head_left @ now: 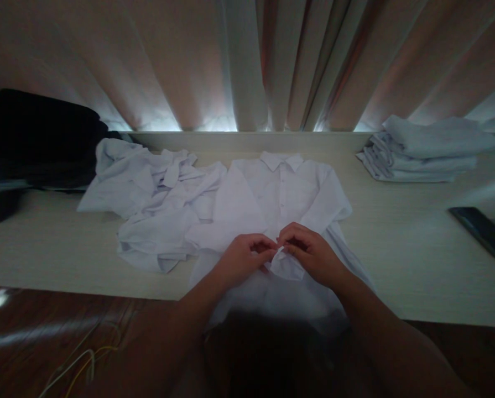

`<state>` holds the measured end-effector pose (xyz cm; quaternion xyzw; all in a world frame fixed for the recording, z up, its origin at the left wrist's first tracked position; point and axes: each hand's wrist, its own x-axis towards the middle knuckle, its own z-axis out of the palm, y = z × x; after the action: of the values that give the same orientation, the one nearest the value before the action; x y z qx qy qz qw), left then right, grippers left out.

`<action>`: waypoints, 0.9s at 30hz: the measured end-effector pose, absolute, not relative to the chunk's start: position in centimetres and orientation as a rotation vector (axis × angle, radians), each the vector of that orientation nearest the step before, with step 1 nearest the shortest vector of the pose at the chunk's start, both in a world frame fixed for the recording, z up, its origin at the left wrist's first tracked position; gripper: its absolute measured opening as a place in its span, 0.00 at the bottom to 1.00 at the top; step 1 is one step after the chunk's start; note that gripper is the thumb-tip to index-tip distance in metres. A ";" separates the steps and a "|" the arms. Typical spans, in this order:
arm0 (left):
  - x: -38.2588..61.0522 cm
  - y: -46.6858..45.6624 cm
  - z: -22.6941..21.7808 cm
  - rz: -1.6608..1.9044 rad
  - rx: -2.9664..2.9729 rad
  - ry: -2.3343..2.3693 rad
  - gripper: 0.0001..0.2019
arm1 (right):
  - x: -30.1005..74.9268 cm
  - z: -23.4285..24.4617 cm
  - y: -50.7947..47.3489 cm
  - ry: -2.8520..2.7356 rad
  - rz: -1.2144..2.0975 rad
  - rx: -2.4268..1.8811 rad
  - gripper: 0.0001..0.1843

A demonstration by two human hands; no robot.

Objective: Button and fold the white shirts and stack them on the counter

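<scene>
A white button-up shirt [267, 193] lies front side up on the pale table, its collar toward the curtain and its lower end hanging over the near edge. Over the shirt's middle, my left hand [249, 251] pinches a gathered bit of the shirt's white cloth. My right hand [307, 251] grips the same bit from the other side, fingertips meeting those of the left. A small flap of cloth stands up between and below the fingers. Whether a button sits under the fingertips is hidden.
Left of the shirt lies a crumpled heap of white clothes [156, 204], with a black pile [40, 138] behind it. Folded white clothes [430, 149] are stacked at the back right. A dark phone [482, 232] rests near the right edge. Cables [87, 354] trail on the floor.
</scene>
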<state>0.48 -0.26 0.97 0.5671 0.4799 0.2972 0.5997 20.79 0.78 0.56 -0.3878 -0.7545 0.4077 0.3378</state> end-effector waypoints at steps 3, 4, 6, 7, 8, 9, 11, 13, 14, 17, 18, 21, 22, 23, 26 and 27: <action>0.4 -0.3 0.5 0.703 1.538 1.161 0.07 | 20.5 0.4 0.7 -1.952 1.058 -1.032 0.05; 0.4 -0.3 0.3 0.713 1.610 1.171 0.07 | 20.4 0.3 0.7 -1.946 1.055 -1.040 0.05; 0.4 -0.2 -0.1 0.735 1.736 1.179 0.08 | 20.2 0.4 0.6 -1.933 1.052 -1.052 0.05; 0.4 -0.2 -0.3 0.743 1.779 1.184 0.08 | 20.1 0.4 0.5 -1.928 1.054 -1.057 0.04; 0.4 -0.2 -0.4 0.746 1.803 1.190 0.09 | 20.0 0.4 0.5 -1.925 1.061 -1.056 0.04; 0.4 -0.1 -0.5 0.745 1.812 1.195 0.09 | 20.0 0.4 0.4 -1.925 1.070 -1.054 0.04; 0.4 -0.2 -0.5 0.743 1.790 1.202 0.08 | 19.8 0.4 0.4 -1.923 1.087 -1.054 0.04; 0.5 -0.2 -0.3 0.747 1.723 1.205 0.07 | 19.8 0.3 0.3 -1.913 1.098 -1.061 0.03; 0.6 -0.3 -0.1 0.754 1.674 1.209 0.07 | 19.8 0.2 0.3 -1.900 1.108 -1.071 0.03; 0.6 -0.2 0.9 0.801 1.490 1.241 0.07 | 20.0 -0.1 0.1 -1.789 1.130 -1.065 0.09; 0.6 -0.1 1.3 0.835 1.427 1.259 0.07 | 20.2 -0.2 0.1 -1.751 1.130 -1.034 0.15; 0.3 0.3 2.1 0.974 1.257 1.328 0.09 | 20.5 -0.4 -0.2 -1.835 1.093 -0.946 0.47; 0.2 0.4 2.3 1.008 1.216 1.342 0.09 | 20.5 -0.5 -0.2 -1.932 1.054 -0.948 0.58; 0.2 0.4 2.3 1.026 1.189 1.345 0.09 | 20.4 -0.6 -0.2 -2.032 0.994 -0.970 0.65; 0.4 0.2 2.0 0.985 1.193 1.281 0.10 | 19.7 -1.3 -0.3 -2.161 0.810 -1.050 0.63; 0.5 0.0 1.8 0.959 1.211 1.247 0.11 | 19.4 -1.6 -0.4 -2.134 0.802 -1.064 0.55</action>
<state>0.53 0.04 1.84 0.5108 0.5260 0.4045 0.5466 19.43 -0.36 -1.57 -0.4025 -0.8071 0.3033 0.3076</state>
